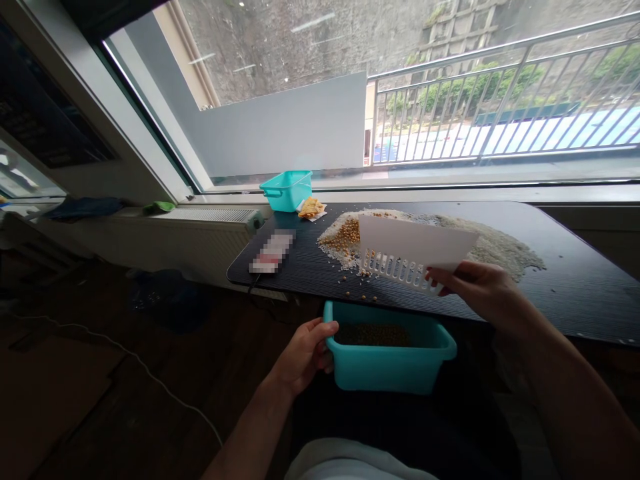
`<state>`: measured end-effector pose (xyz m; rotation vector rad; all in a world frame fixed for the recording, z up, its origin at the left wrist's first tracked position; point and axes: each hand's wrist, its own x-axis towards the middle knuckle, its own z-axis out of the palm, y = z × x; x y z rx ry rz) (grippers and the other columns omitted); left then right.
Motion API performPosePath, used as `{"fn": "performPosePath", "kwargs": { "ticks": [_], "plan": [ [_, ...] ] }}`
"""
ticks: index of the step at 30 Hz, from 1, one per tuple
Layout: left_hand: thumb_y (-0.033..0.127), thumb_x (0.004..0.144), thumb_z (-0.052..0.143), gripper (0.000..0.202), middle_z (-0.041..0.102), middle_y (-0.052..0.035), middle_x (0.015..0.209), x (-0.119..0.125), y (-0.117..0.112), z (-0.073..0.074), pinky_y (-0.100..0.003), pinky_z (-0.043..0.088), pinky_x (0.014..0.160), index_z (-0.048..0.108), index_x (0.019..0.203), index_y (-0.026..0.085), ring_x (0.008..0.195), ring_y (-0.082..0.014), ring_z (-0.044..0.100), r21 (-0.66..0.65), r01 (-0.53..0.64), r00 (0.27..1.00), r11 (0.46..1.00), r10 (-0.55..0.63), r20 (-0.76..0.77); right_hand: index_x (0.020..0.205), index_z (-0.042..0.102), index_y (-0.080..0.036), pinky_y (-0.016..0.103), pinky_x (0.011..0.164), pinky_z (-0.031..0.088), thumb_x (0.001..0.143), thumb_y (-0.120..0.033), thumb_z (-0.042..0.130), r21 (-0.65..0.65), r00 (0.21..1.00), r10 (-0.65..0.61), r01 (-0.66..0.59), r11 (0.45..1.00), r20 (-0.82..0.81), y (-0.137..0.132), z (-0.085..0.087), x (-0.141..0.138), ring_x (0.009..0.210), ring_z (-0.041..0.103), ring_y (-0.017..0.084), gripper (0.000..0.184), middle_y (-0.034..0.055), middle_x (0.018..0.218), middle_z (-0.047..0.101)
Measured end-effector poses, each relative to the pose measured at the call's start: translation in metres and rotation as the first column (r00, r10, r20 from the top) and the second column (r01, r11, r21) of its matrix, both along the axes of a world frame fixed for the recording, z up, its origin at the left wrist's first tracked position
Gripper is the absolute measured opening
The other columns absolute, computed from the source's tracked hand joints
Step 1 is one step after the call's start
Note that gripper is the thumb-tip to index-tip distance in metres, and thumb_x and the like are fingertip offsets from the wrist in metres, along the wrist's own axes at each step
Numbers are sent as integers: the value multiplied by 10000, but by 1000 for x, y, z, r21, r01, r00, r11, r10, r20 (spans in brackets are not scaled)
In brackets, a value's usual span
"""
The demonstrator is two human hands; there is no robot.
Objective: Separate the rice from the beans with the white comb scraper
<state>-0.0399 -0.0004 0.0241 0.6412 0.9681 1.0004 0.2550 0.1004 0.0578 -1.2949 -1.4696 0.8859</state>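
My left hand (310, 350) grips the left rim of a turquoise plastic bin (390, 367), thumb over the edge. Small dark grains (373, 335) lie inside that bin, which is held just below the table's front edge. In my right hand (475, 287) is a white slotted plastic sheet (415, 240), tilted above the table with its row of slots along the lower side. Behind it spreads a pile of white rice-like grains (505, 247) with a patch of yellow-orange kernels (347, 235) at the left. The sheet hides part of the pile.
A second turquoise bin (287, 193) stands at the table's back left, beside a crumpled yellowish item (311, 209). A blurred-out flat object (273, 252) lies at the left of the dark table (575, 273). Beyond are a radiator (210, 230) and a window. A white cable (150, 370) crosses the floor.
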Motion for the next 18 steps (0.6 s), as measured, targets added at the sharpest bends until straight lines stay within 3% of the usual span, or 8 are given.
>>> {"fn": "performPosePath", "kwargs": {
  "ticks": [7, 14, 18],
  "plan": [
    [492, 620, 862, 525, 361, 108, 447, -1, 1, 0, -196, 318, 391, 425, 570, 205, 373, -42, 334, 14, 3, 1000, 1000, -3, 0, 698, 793, -222, 362, 562, 577, 578, -701, 807, -78, 996, 79, -75, 994, 43, -13, 15, 0, 590, 661, 196, 495, 56, 682, 748],
    [492, 618, 862, 513, 363, 109, 442, 0, 0, 0, -200, 320, 386, 438, 576, 205, 371, -43, 326, 18, 8, 1000, 1000, -8, -1, 692, 790, -229, 373, 556, 576, 555, -742, 789, -18, 1000, -9, 9, 1000, 8, -6, 8, 1, 577, 645, 192, 531, 55, 672, 733],
    [489, 623, 859, 514, 363, 109, 442, -1, 1, 1, -201, 322, 389, 431, 577, 207, 374, -44, 329, 14, 4, 1000, 1000, -4, -9, 675, 785, -217, 367, 560, 573, 534, -733, 806, -72, 999, 32, -29, 997, 30, -10, 15, 1, 580, 642, 191, 535, 62, 670, 735]
  ]
}}
